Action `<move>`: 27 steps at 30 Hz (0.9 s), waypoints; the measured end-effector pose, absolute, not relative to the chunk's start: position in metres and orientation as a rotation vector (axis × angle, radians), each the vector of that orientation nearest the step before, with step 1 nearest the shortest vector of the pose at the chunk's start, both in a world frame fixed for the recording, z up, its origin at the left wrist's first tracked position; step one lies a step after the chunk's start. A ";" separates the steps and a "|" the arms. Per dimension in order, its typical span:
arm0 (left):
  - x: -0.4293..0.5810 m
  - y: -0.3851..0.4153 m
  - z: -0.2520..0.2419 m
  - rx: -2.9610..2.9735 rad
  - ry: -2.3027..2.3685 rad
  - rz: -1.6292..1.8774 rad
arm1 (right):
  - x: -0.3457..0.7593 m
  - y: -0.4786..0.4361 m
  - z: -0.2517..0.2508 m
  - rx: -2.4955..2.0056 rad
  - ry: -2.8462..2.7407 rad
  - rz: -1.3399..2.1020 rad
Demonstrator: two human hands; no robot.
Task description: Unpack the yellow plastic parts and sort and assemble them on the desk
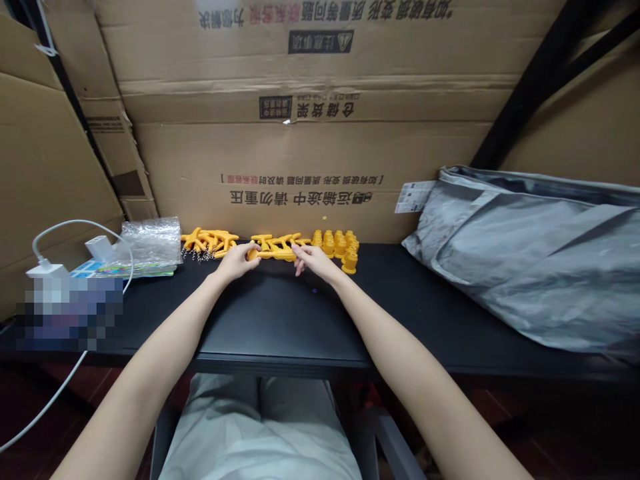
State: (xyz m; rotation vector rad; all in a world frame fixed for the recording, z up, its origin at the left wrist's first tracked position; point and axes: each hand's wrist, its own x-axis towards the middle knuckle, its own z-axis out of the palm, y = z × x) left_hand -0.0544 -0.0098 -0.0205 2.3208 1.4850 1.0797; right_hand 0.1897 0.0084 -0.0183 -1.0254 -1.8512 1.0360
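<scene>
A black table (280, 313) is standing before cardboard sheets (300, 147), with a grey bag (520, 260) resting at its right end and bubble wrap (151, 241) lying toward its left. Near the table's rear middle, the left hand (239, 262) and right hand (315, 261) are gripping opposite ends of a yellow part (275, 255), fingers curled, while yellow knobs (351, 260) are standing along the table's rear.

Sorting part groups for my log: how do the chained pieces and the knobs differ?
The chained pieces are branching; the knobs are stout and rounded.
The chained pieces lie jumbled; the knobs stand upright, clustered.
The chained pieces have silvery chains; the knobs show none.
Both are yellow, on the black table.
</scene>
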 end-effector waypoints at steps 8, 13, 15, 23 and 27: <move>-0.055 -0.009 -0.023 2.300 1.510 1.067 | 0.184 0.006 -0.017 -1.197 -1.770 1.026; -0.058 -0.007 -0.025 2.255 1.510 1.074 | 0.193 0.012 -0.018 -0.977 -1.828 1.084; -0.057 -0.008 -0.024 2.268 1.508 1.079 | 0.196 0.014 -0.018 -0.938 -1.835 1.081; -0.051 -0.013 -0.018 2.339 1.524 1.095 | 0.195 0.006 -0.011 -0.936 -1.839 1.099; -0.052 -0.012 -0.018 2.362 1.544 1.084 | 0.191 0.002 -0.010 -0.968 -1.835 1.092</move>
